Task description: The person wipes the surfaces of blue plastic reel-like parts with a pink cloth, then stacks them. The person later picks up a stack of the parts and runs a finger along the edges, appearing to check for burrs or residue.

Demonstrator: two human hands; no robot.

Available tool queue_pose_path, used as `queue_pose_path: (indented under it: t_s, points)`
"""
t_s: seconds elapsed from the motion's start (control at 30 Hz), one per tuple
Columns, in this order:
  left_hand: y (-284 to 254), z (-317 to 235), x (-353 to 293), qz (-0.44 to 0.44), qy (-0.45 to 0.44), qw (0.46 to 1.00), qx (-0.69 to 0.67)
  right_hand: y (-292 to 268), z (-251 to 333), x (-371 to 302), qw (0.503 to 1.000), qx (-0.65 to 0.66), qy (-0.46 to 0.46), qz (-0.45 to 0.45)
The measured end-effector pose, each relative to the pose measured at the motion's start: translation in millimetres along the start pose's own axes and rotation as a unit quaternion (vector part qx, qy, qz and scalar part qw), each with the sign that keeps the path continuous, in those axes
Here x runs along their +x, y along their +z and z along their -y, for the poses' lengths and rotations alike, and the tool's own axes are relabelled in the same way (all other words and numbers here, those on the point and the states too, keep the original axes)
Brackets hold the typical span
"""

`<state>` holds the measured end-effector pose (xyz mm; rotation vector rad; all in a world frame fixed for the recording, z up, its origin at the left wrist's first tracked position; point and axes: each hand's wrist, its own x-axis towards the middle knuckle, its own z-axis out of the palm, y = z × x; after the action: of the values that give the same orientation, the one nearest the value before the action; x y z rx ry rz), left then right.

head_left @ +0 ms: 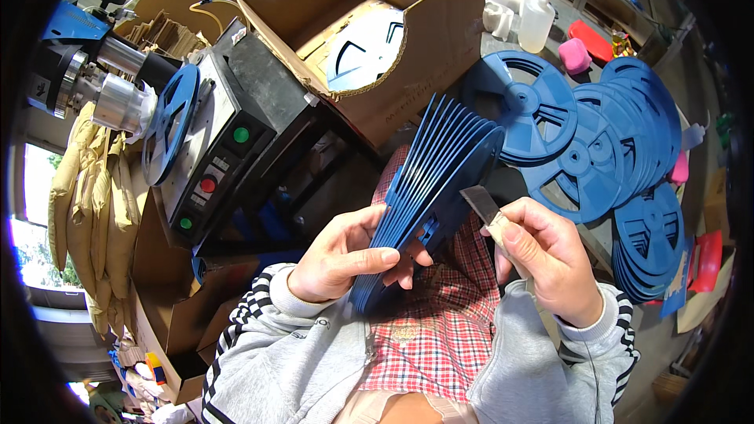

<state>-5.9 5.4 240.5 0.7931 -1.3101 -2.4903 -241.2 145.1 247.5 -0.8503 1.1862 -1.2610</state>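
Observation:
A fanned stack of thin blue plastic reel discs (436, 177) stands on edge over my lap. My left hand (334, 259) is closed around its lower part, with the thumb across the near edges and the fingers behind. Just right of the stack, my right hand (554, 255) grips a short, dark flat blade (479, 202) by its pale wrapped handle. The blade points up and left toward the discs, with a small gap that I cannot judge exactly.
Piles of blue reel discs (585, 153) cover the table on the right, near a translucent bottle (536, 23). An open cardboard box (440, 39) holds a pale disc. On the left, a machine (126, 102) carries a blue disc (174, 122) beside a control box with buttons (208, 184).

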Motion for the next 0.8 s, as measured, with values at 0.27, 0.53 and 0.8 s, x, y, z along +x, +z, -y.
queue_pose_path:
  t_s: [0.27,0.53,0.8]
  points:
    - [2,-1,1,-0.007,-0.007,1.000,0.021,5,-7,7,0.989,-0.098,-0.097,-0.058]
    - [2,1,4,-0.003,-0.002,1.000,0.017,15,-4,7,0.986,-0.112,-0.096,-0.077]
    - [3,0,4,-0.006,-0.009,1.000,0.023,17,-6,4,0.976,-0.166,-0.125,-0.062]
